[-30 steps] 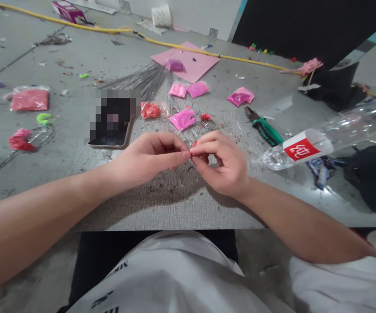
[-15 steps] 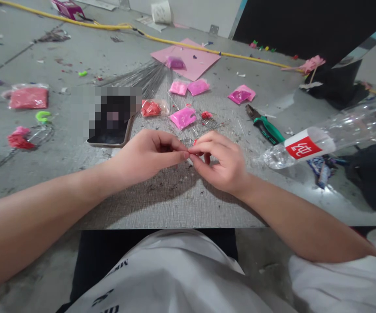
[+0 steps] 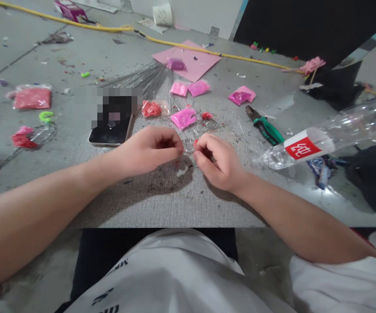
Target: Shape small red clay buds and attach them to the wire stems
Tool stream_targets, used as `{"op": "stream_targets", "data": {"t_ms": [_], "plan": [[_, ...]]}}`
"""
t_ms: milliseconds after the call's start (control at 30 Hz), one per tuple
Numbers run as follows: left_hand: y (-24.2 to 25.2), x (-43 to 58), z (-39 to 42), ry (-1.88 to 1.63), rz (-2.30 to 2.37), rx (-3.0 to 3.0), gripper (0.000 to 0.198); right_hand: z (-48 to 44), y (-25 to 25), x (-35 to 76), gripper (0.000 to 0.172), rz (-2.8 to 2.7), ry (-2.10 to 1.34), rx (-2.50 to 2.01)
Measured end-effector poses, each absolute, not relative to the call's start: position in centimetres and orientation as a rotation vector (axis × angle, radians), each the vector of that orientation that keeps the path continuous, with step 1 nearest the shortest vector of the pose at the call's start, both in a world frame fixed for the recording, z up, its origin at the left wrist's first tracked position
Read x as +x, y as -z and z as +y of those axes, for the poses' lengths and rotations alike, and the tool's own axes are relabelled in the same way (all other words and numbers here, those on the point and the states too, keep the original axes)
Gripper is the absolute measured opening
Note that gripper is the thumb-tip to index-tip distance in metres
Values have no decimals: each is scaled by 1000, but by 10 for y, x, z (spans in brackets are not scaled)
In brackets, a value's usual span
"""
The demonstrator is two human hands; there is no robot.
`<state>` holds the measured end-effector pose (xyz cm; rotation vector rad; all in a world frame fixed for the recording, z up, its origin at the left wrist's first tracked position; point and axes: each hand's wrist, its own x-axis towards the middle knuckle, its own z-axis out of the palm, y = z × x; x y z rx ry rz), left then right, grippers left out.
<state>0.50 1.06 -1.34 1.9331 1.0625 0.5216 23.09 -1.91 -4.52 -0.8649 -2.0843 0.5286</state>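
Observation:
My left hand [image 3: 155, 150] is pinched closed over the table's middle, and what it holds, if anything, is too small to name. Facing it across a small gap, my right hand [image 3: 219, 161] is also closed, its fingertips hiding whatever is between them. A thin wire piece [image 3: 188, 145] with a bit of red shows between and just beyond the fingertips. Behind the hands lie a bright pink packet [image 3: 183, 118], a packet of red clay [image 3: 152, 108] and a small red flower-like piece on wire [image 3: 206, 116].
A phone [image 3: 111, 126] lies beside my left hand. Green-handled pliers [image 3: 266, 128] and a clear bottle [image 3: 305, 145] are at the right. Wires [image 3: 142, 78] fan out behind, near pink paper [image 3: 204, 63] and a yellow cable [image 3: 181, 44]. A red clay piece [image 3: 23, 138] sits left.
My hands have moved apart; their fingertips touched before and now have a small gap between them. The view has shifted slightly.

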Motion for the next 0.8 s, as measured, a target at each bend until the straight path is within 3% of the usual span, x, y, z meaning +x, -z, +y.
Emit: {"op": "stream_targets", "data": {"t_ms": [167,500,667,800], "plan": [[2,-13,25,-587,1324,2540,10,-18,49,231,17,-2149,-519,-823],[-4,-23,37,-457,1716,2455,16,-18,57,229,3,-2339,-665,-714],[3,-25,38,-277,1734,2546,20,-17,57,230,18,-2452,-654,-698],[-1,-20,28,-126,1674,2604,31,-17,56,230,20,-2483,-636,-695]]}}
